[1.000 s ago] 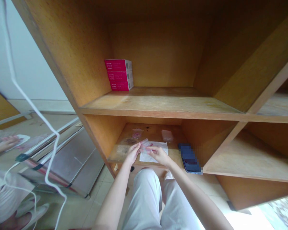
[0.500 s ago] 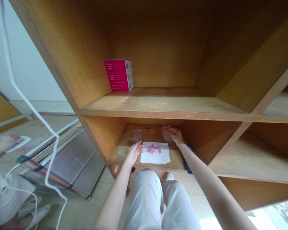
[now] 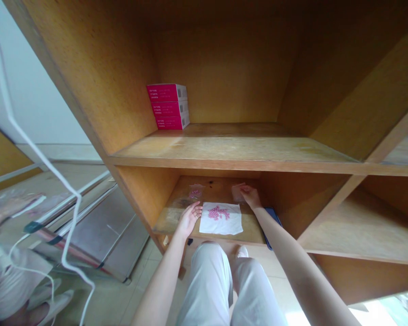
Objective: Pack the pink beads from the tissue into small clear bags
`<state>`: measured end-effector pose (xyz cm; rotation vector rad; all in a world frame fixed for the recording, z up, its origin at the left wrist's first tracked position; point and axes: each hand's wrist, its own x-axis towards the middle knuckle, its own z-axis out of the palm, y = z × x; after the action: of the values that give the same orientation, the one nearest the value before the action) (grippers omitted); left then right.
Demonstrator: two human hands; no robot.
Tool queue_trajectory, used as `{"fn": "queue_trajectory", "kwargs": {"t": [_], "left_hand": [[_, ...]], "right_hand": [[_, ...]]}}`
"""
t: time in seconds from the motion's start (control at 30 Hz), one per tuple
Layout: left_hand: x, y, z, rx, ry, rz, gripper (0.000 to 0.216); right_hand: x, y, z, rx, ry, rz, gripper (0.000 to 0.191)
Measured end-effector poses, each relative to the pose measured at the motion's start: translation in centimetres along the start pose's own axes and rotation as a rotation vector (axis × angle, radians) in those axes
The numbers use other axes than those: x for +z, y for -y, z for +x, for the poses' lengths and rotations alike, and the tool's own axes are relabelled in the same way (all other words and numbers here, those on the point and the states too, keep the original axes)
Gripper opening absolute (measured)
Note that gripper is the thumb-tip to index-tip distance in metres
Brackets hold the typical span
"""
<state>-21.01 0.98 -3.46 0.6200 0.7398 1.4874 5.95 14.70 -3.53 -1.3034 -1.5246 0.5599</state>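
Note:
On the lower shelf lies a white sheet [image 3: 221,227], cloth or paper, with a heap of small pink beads [image 3: 218,212] on it. My left hand [image 3: 190,218] rests at the sheet's left edge, palm turned inward and fingers apart, holding nothing. Behind the sheet, to the right, my right hand [image 3: 250,195] has its fingers closed on the edge of a small clear plastic bag [image 3: 237,194]. Another small clear bag [image 3: 195,192], with pink beads inside, lies behind my left hand.
Several pink boxes [image 3: 168,108] are stacked on the upper shelf [image 3: 231,147]. A dark blue phone or tray [image 3: 274,215] lies under my right forearm. At the left, a co-worker's hand [image 3: 18,203] is over a metal-framed surface. A white cable [image 3: 73,226] hangs in front.
My right hand and the clear bag have shifted slightly. My left hand stays beside the sheet. The co-worker's hand has tilted the white piece it holds.

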Motion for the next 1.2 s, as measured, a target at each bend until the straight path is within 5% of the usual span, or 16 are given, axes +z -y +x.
{"fn": "queue_trajectory", "kwargs": {"t": [0.47, 0.8, 1.03, 1.2], "left_hand": [[-0.1, 0.0, -0.1, 0.022, 0.011, 0.004, 0.027], [-0.1, 0.0, -0.1, 0.033, 0.013, 0.012, 0.025], [-0.5, 0.2, 0.1, 0.034, 0.016, -0.005, 0.022], [-0.3, 0.2, 0.0, 0.044, 0.011, 0.007, 0.021]], "right_hand": [[0.1, 0.2, -0.3, -0.051, -0.003, -0.242, 0.017], [0.4, 3.0, -0.8, -0.164, -0.132, -0.067, 0.023], [0.7, 7.3, -5.3, -0.209, -0.090, 0.134, 0.022], [1.7, 7.7, -8.1, -0.151, -0.042, 0.268, 0.021]]}}
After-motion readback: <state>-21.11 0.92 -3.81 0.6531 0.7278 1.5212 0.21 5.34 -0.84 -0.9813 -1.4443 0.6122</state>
